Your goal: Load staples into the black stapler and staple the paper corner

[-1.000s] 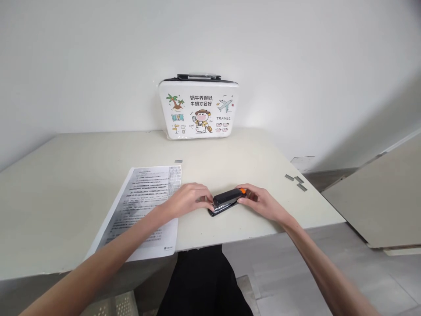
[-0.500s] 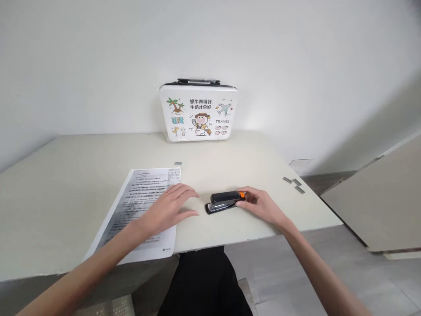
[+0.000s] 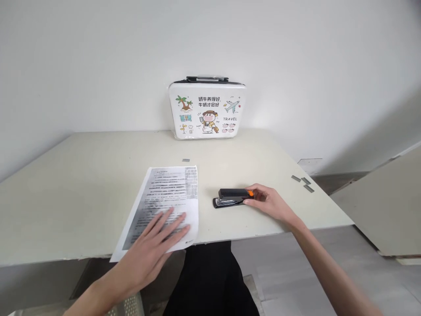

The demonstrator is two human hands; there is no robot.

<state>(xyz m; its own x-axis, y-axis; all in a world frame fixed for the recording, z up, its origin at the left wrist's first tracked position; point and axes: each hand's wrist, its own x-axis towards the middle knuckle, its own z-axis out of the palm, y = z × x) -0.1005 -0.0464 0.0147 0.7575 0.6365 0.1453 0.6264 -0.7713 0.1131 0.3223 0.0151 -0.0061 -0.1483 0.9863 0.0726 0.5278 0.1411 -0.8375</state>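
A black stapler (image 3: pixel 232 196) with an orange end lies on the table, its front pointing left. My right hand (image 3: pixel 268 202) pinches its rear end between thumb and fingers. To the left, a printed sheet of paper (image 3: pixel 171 193) lies flat, its lower edge reaching the table's front edge. My left hand (image 3: pixel 154 250) rests on the lower part of the sheet, palm down with fingers spread, covering some of the print. A gap of bare table separates the sheet from the stapler.
A white cartoon-printed case (image 3: pixel 208 112) with a black handle leans against the wall at the back. One strip of staples (image 3: pixel 186 160) lies beyond the paper, and several more strips (image 3: pixel 305 181) lie near the right edge of the white table (image 3: pixel 82 188).
My left hand has moved from beside the stapler down onto the paper, fingers now spread flat. The paper has shifted right, closer to the stapler. My right hand keeps its hold.
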